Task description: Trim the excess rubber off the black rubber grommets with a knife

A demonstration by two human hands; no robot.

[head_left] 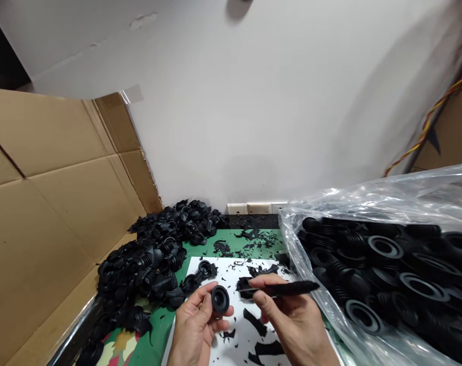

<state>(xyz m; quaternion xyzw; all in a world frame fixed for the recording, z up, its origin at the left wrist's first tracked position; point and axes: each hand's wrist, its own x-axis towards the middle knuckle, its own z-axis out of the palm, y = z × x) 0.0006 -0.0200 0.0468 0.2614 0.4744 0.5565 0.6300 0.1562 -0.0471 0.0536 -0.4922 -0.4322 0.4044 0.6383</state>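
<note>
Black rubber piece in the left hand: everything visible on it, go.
The rubber piece is small, round and matte black, apparently moulded rubber. Its face is turned to the camera: a raised outer rim around a darker centre, hole or recess unclear. The left hand pinches its edge between thumb and fingers, above the white sheet. The black tool in the right hand points toward it, seemingly without touching.

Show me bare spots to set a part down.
Free: white sheet between the loose parts and scraps; green mat between pile and left hand. Crowded: pile at left, bag at right, scraps behind the sheet.
</note>
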